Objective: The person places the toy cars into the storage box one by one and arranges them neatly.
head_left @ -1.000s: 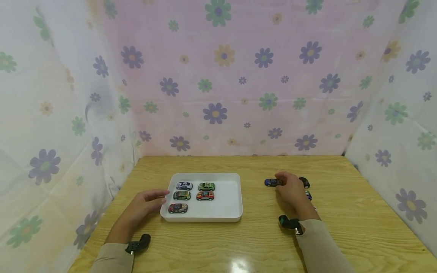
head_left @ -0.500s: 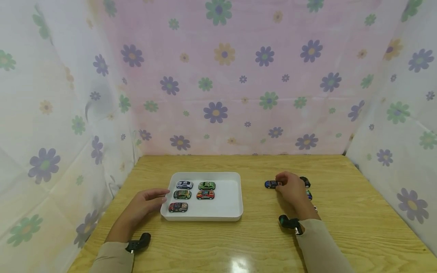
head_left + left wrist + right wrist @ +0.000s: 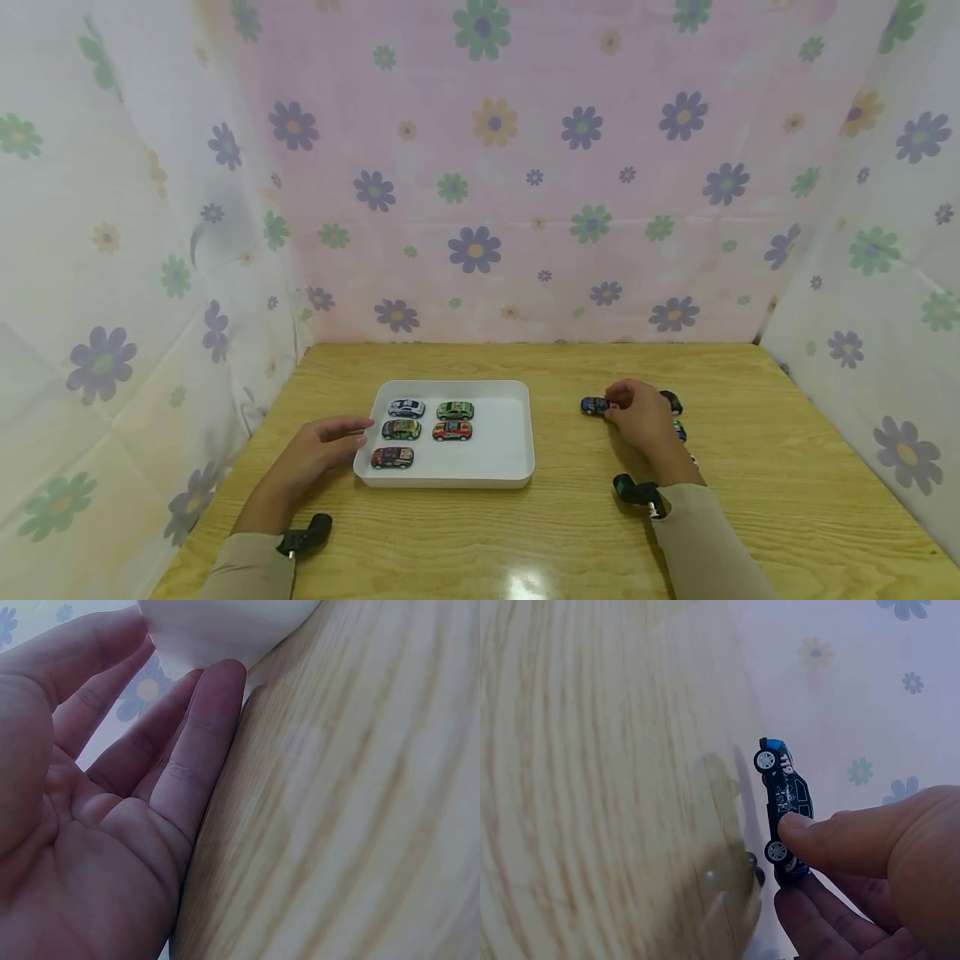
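My right hand (image 3: 641, 417) pinches a dark blue and black toy car (image 3: 784, 796) between thumb and fingers, right of the tray. In the right wrist view the car's wheels and printed side show; its rear end lies among the fingers. My left hand (image 3: 318, 454) is at the left side of a white tray (image 3: 495, 479), its fingers fairly straight and their tips (image 3: 221, 679) against the outer wall. Inside the tray are toy cars in two columns: a white car (image 3: 406, 408), two green ones, a red-orange car (image 3: 452, 430) and a dark red car (image 3: 392, 457).
Beside and behind my right hand, a black toy car (image 3: 672, 403), a blue-green one (image 3: 680, 431) and another one, mostly hidden by the wrist, are on the wooden table (image 3: 577, 533). Flowered cloth (image 3: 525, 275) hangs along the table's back and both sides.
The car and the right hand have barely moved; the right hand keeps its pinch on the toy car. The left hand stays at the tray's side, and the cars in the tray are unchanged.
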Available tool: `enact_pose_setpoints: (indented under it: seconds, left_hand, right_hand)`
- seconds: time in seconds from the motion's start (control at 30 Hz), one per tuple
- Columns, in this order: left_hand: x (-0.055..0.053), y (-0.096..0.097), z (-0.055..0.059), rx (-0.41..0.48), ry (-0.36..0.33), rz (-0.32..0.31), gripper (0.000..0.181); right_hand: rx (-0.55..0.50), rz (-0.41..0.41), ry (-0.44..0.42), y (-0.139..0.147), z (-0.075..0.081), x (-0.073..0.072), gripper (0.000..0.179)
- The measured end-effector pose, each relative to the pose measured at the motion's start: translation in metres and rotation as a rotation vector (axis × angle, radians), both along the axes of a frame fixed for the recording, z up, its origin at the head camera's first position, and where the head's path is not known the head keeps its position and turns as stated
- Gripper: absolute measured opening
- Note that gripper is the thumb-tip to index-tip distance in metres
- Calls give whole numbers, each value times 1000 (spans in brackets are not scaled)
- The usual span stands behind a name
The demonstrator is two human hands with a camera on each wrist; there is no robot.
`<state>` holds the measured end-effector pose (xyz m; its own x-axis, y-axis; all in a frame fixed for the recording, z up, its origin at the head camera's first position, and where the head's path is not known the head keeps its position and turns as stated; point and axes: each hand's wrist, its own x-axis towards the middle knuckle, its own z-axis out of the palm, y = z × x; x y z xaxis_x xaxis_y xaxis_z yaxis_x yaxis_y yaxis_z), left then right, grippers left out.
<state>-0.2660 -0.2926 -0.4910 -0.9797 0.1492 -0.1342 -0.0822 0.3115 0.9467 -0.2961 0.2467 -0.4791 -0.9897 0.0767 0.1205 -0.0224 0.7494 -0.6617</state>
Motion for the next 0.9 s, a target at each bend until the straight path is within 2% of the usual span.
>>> enact_pose_setpoints:
  seconds: [0.4,0.9]
  left_hand:
    - [1,0,0,-4,0,5,47]
    - [1,0,2,11,0,-1,46]
  right_hand:
    - [-64,9,-1,-3,10,4,27]
    - [-74,19,23,-11,26,8,28]
